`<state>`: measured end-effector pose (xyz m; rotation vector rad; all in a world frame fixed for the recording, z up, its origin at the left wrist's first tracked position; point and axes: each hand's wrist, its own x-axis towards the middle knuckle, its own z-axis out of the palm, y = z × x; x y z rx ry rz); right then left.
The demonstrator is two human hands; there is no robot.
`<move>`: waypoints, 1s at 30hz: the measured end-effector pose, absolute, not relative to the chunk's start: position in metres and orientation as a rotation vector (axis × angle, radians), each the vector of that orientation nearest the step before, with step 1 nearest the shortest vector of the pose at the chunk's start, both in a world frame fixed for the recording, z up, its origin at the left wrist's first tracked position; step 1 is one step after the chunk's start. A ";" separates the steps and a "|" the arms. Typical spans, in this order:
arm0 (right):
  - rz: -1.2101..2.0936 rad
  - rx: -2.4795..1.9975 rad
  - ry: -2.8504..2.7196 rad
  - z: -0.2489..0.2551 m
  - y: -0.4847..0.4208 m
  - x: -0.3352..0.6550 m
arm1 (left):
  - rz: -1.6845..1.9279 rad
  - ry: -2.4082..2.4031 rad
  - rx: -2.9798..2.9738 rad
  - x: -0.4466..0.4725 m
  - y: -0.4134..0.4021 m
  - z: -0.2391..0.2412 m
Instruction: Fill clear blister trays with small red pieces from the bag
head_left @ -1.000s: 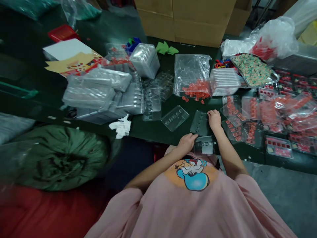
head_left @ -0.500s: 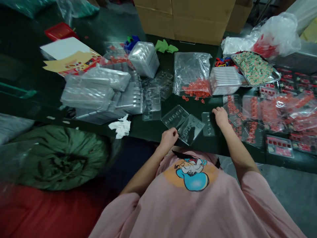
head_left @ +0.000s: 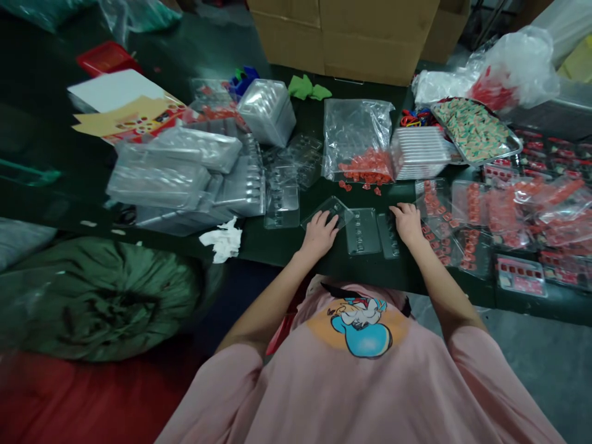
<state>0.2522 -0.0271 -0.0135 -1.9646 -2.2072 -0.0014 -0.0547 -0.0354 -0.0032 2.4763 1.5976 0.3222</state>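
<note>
Spread, ungripping: left hand [head_left: 320, 235], right hand [head_left: 408, 223]; clear tray [head_left: 367, 232], just straightened, is being left free at left hand's three o'clock.

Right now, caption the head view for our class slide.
Left hand over one flat, clear plastic tray; right hand beside another tray.

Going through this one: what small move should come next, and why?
Probably turning the slanted clear tray straight with the left hand. That hand is spread over it, fingers not clenched, and the tray lies askew beside the middle clear tray, which sits nearly upright in the view.
</note>
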 end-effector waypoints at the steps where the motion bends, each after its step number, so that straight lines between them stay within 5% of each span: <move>1: 0.008 -1.905 -2.211 -0.013 -0.030 0.245 | 0.278 1.631 2.460 -0.057 -0.037 -0.005; 5: 0.125 -1.631 -2.404 -0.014 -0.041 0.206 | 0.142 1.851 2.317 -0.056 -0.051 -0.006; 16: 0.206 -1.818 -2.170 -0.002 -0.015 0.183 | 0.007 1.761 2.373 -0.060 -0.057 0.022; 30: 0.184 -2.058 -2.149 0.009 0.148 0.170 | 0.350 1.619 2.269 -0.004 0.106 -0.008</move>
